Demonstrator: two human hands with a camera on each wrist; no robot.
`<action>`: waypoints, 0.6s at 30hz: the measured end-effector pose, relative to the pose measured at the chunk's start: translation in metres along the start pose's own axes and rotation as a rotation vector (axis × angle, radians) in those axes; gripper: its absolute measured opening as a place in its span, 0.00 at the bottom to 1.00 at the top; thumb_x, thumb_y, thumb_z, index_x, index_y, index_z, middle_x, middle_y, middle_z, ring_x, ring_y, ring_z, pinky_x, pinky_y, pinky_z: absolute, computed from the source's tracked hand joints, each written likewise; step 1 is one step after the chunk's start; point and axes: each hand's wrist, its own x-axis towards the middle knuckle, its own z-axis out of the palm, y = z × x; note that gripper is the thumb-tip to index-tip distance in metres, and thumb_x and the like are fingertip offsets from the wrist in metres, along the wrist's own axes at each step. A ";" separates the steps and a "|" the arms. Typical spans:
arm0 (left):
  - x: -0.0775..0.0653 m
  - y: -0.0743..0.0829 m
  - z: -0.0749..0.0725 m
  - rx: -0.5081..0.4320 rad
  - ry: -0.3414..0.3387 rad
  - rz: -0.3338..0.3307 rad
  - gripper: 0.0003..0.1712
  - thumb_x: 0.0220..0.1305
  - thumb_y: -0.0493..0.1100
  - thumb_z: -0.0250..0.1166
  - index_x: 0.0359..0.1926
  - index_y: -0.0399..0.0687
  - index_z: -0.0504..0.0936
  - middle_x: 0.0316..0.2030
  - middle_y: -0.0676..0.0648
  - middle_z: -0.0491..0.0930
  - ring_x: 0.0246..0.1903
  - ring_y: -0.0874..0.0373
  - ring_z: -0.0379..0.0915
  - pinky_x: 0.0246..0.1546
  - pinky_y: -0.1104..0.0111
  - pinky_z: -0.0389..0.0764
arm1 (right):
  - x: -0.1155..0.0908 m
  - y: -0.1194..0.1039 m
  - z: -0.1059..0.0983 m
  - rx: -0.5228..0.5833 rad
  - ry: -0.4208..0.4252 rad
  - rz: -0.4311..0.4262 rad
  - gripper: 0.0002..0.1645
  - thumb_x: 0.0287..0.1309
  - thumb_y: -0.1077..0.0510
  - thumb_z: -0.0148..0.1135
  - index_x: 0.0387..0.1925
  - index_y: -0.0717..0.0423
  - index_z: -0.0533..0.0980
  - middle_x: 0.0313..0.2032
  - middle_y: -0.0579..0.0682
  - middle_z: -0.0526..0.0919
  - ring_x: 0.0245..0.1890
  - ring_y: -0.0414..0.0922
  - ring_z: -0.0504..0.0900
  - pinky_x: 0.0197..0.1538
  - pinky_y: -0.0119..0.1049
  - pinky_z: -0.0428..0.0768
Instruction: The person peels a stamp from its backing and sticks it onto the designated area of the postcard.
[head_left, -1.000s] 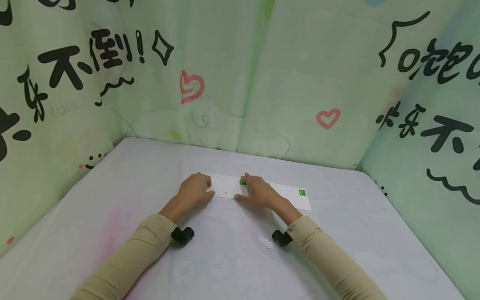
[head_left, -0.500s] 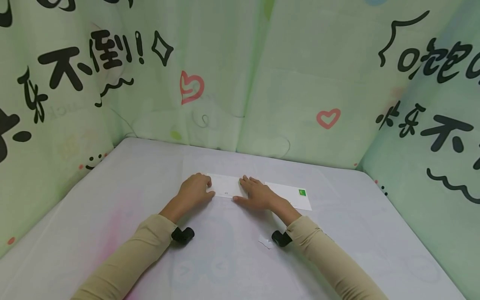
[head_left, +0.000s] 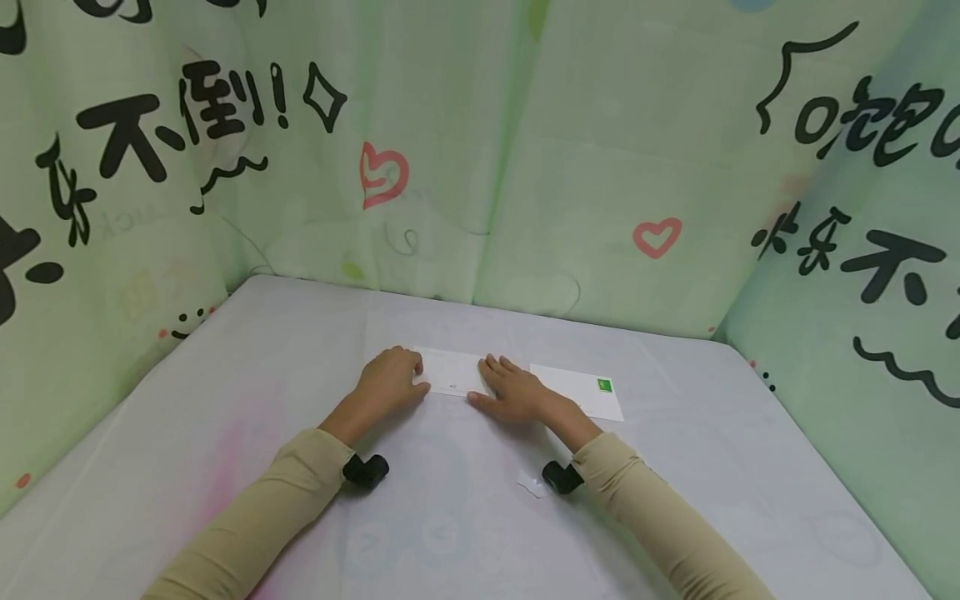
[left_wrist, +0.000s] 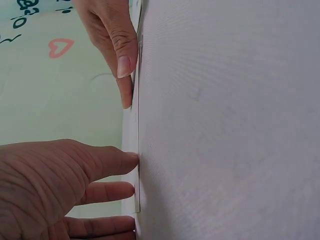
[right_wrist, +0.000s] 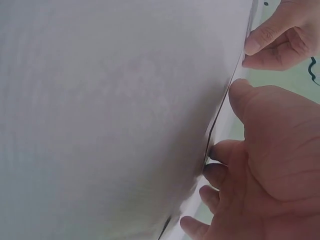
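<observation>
A white envelope point(head_left: 450, 372) lies flat on the white-covered table in the head view. My left hand point(head_left: 388, 379) rests at its left end, with thumb and fingertips touching down on it and the table. My right hand point(head_left: 513, 390) lies over its right end, fingers extended and pressing on the paper. A green stamp at that end is hidden under the right fingers. Partly behind my right hand and wrist lies a second white envelope point(head_left: 573, 387), with a green stamp point(head_left: 604, 385) in its upper right corner. In the left wrist view, the envelope's edge point(left_wrist: 136, 185) runs beside my left thumb.
A small torn scrap of white paper point(head_left: 532, 484) lies nearer to me, beside the right wrist camera point(head_left: 562, 477). The table point(head_left: 442, 533) is covered in white cloth. Behind and at both sides hangs a pale green curtain point(head_left: 570, 167) with black lettering and hearts.
My right hand has shifted slightly, its fingers sliding over the green stamp, which showed one second ago and is now covered. My left hand has stayed in place.
</observation>
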 end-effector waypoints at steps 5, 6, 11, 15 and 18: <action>-0.001 -0.001 0.001 0.006 -0.012 0.003 0.12 0.64 0.43 0.70 0.42 0.38 0.85 0.38 0.41 0.82 0.38 0.50 0.76 0.43 0.57 0.80 | -0.004 -0.003 -0.001 0.003 0.009 -0.001 0.44 0.78 0.39 0.45 0.78 0.65 0.52 0.79 0.64 0.51 0.79 0.62 0.46 0.75 0.63 0.53; -0.001 -0.001 0.001 0.008 -0.015 0.002 0.12 0.64 0.44 0.70 0.42 0.38 0.85 0.38 0.41 0.82 0.38 0.50 0.76 0.43 0.57 0.80 | -0.004 -0.004 0.000 0.003 0.007 0.003 0.43 0.78 0.39 0.45 0.78 0.65 0.52 0.79 0.64 0.51 0.79 0.62 0.46 0.75 0.63 0.53; -0.001 -0.002 0.004 0.002 -0.013 -0.003 0.12 0.64 0.43 0.70 0.42 0.37 0.85 0.38 0.42 0.82 0.37 0.51 0.75 0.42 0.57 0.79 | -0.004 -0.004 0.000 -0.007 -0.019 0.021 0.45 0.78 0.37 0.43 0.79 0.63 0.50 0.80 0.63 0.48 0.80 0.60 0.44 0.75 0.62 0.51; -0.001 0.000 0.002 -0.005 -0.001 -0.003 0.12 0.64 0.42 0.70 0.42 0.37 0.84 0.37 0.42 0.82 0.35 0.52 0.73 0.41 0.58 0.79 | -0.003 -0.003 0.000 -0.004 -0.034 0.022 0.45 0.79 0.38 0.42 0.80 0.63 0.48 0.80 0.63 0.46 0.80 0.60 0.43 0.76 0.61 0.50; -0.001 0.000 0.001 -0.004 -0.001 -0.001 0.12 0.64 0.42 0.70 0.42 0.37 0.84 0.36 0.42 0.81 0.35 0.52 0.73 0.41 0.58 0.79 | -0.001 -0.001 0.001 -0.016 -0.048 0.026 0.45 0.79 0.38 0.40 0.80 0.63 0.46 0.80 0.63 0.44 0.80 0.60 0.41 0.76 0.61 0.49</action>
